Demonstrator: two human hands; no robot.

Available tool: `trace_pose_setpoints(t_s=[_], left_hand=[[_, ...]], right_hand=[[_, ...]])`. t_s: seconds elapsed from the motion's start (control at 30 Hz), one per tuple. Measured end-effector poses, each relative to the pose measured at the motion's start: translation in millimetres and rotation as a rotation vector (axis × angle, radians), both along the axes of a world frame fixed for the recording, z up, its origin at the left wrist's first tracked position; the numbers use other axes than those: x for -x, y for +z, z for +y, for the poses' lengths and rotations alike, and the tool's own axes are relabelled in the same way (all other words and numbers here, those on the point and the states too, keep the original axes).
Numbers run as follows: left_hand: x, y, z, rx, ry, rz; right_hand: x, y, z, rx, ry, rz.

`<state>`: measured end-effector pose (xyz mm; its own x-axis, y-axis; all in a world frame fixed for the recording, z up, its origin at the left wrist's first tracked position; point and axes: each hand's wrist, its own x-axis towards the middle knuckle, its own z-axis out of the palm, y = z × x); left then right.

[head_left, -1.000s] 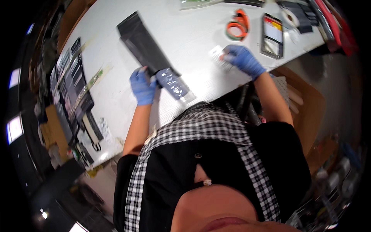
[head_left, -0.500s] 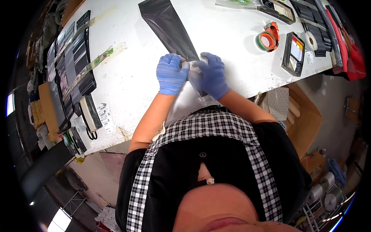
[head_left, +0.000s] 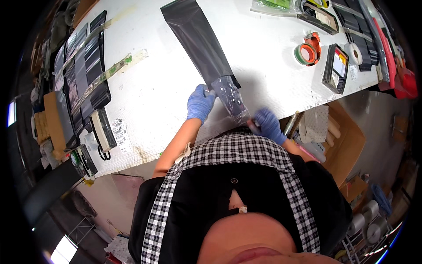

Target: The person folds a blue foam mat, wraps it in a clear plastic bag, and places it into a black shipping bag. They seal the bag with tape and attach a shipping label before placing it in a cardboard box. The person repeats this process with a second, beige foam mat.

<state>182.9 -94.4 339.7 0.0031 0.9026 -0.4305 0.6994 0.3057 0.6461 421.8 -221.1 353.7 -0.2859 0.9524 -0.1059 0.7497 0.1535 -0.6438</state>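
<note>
A long, flat black plastic bag [head_left: 198,42] lies slantwise across the white table, its near end covered by a clear plastic bag [head_left: 228,94]. Dark material shows through the clear film. My left hand [head_left: 201,104], in a blue glove, pinches the left edge where black and clear plastic meet. At the table's near edge my right hand [head_left: 268,126], also blue-gloved and slightly blurred, has its fingers curled at the near end of the clear bag. Exactly how those fingertips grip the film is hard to see.
Flat black packages [head_left: 83,66] are taped along the table's left side. To the right are an orange tape dispenser [head_left: 309,52], a black open box [head_left: 336,68] and a white roll [head_left: 353,53]. Below the right edge stands a cardboard box [head_left: 349,132] holding rolls.
My right hand has moved toward me and rightward, to the clear bag's near end. My left hand has come slightly nearer and right. The clear bag now lies stretched out and more visible.
</note>
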Motion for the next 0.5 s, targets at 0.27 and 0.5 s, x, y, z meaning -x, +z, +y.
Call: trace_pose_setpoints(t_s=[0.27, 0.5], left_hand=[[19.7, 16.0, 3.9, 0.101, -0.314, 0.098], [98.1, 14.7, -19.5, 0.305, -0.09, -0.186]], right_hand=[[84.1, -18.5, 100.7, -0.561, -0.047, 0.032], [124.8, -3.3, 106.0, -0.179, 0.081, 0.065]])
